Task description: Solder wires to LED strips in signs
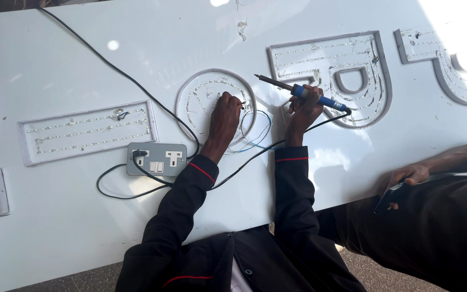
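Blue-handled soldering iron [298,91] gripped in right hand [305,111]; left hand [224,120] pinches thin wires [255,132] inside round channel letter [215,105].

White sign panel [55,59] lying flat as the work surface

Shallow letter-shaped trays lined with strips of tiny lights are sitting on it: a round one [215,105], a long bar [87,131], a large curved one [333,70] and others at the edges. A grey double socket box [157,159] is resting near the bar, with a black cable [109,65] trailing across the panel and thin loose wires [255,135] lying beside the round tray.
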